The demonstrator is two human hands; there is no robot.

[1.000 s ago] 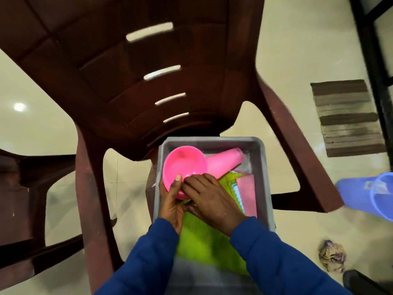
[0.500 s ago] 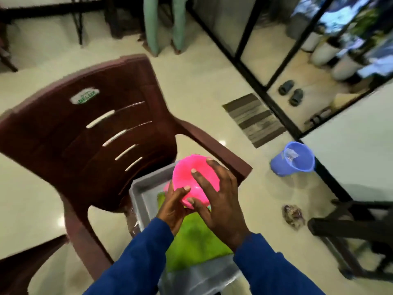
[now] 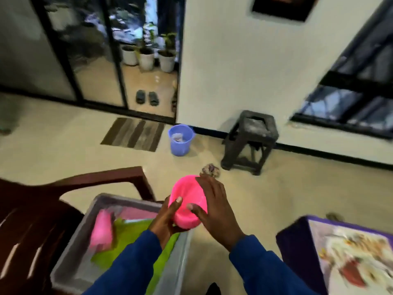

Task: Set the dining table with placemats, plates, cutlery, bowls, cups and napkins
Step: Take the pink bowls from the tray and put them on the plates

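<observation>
Both hands hold a pink bowl [image 3: 187,201] in the air, above the right edge of a grey tray [image 3: 100,201]. My left hand [image 3: 168,218] grips it from below with the thumb on its side. My right hand [image 3: 214,209] wraps over its right side, fingers across the rim. Inside the tray lie a pink cup [image 3: 102,231] on its side, a green placemat [image 3: 131,233] and a pink cloth [image 3: 136,213]. The tray rests on a dark brown plastic chair [image 3: 32,220]. A table corner with a printed cover [image 3: 350,256] shows at the lower right.
A blue bucket [image 3: 180,139], a striped doormat [image 3: 134,134], a crumpled rag [image 3: 210,169] and a dark stool [image 3: 251,141] stand on the tiled floor ahead. Glass doors and potted plants are behind, a white wall to the right.
The bowl has been lifted out of the tray and carried to the right. My view has swung up and right, bringing the stool, wall and table corner into sight.
</observation>
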